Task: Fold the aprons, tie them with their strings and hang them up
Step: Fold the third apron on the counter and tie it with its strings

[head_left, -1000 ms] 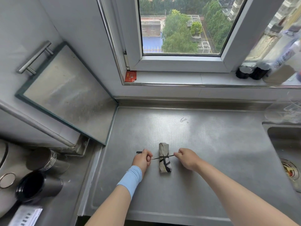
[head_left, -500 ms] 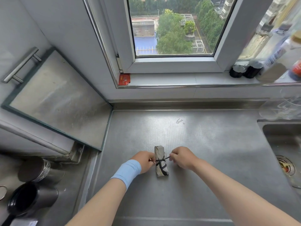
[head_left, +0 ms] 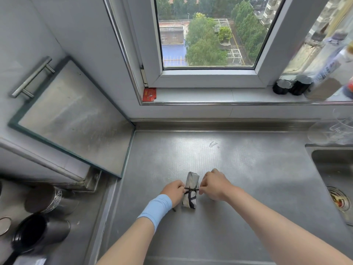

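Tying stage: apron (head_left: 190,190) is rolled up on the bench (head_left: 248,169), left hand (head_left: 172,192) and right hand (head_left: 214,185) each pinching a string (head_left: 191,189) end tight. Knot looks unfinished, hanging's left.

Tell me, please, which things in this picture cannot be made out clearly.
Head view only.
Knot in the string on the apron bundle: too small to tell whether it is finished.
Fingertips of the left hand and right hand: hidden by the hands' own backs.
Sink: cut off by the right edge.
Bottles on the sill: blurred, labels unreadable.
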The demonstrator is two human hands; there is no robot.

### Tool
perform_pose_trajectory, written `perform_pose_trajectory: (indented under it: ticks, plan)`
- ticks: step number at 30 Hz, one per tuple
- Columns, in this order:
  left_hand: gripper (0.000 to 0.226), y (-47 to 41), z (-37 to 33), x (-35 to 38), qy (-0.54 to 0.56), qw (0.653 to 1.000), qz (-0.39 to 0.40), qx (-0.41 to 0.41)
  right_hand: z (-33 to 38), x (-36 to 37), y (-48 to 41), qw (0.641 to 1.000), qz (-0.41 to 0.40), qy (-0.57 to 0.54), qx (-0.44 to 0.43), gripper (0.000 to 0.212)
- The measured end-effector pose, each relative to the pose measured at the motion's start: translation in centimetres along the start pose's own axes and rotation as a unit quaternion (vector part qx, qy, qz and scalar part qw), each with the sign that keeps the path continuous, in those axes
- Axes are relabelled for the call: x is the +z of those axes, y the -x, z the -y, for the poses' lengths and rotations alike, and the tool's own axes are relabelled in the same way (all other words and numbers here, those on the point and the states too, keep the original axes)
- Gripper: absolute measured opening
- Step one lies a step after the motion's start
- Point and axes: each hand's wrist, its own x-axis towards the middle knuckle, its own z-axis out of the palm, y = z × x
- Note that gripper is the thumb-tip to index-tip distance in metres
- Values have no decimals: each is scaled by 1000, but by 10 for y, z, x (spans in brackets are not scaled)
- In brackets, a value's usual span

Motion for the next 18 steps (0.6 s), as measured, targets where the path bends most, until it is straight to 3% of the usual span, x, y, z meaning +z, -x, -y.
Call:
perform_pose_trajectory:
  ticks: [3,6,14,18]
  plan:
    - [20,-2,-1,6,18,1000,-22,-10,9,3,-2,995,22,-92,2,24]
    - [23,-4,2,5,51,997,-54,0,13,7,-3,986,-23,-164,17,25]
    - [31,-4,19,-4,25,996,-84,4,-3,16,-5,975,-30,-190,108,20]
    - [21,0,10,-4,-58,984,-112,129,4,16,-5,982,-62,-135,119,28]
